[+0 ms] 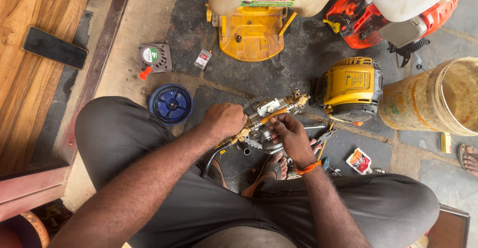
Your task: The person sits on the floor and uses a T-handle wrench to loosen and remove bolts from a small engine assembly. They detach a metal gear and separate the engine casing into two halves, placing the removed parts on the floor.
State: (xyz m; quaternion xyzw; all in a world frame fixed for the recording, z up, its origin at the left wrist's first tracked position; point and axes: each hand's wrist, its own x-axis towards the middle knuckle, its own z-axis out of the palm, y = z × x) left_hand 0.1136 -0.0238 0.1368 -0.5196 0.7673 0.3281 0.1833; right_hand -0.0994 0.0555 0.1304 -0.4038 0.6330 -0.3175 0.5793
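Observation:
Between my knees I hold a metal pump assembly (269,109) with brass fittings and an orange tube. My left hand (224,120) is closed around its left end, near a brass fitting and a black hose (211,159) that runs down toward my foot. My right hand (290,136) grips the pump's lower right side, fingers pressed on the orange tube. An orange thread is tied around my right wrist. My sandalled feet (273,169) rest on the floor under the pump.
A blue round cap (171,103), a grey starter cover (155,58), a yellow engine housing (351,86), a yellow sprayer base (252,31), an orange machine (371,19), a stained bucket (433,99), pliers (323,138), a small packet (359,160) and a phone (54,47) on wood surround me.

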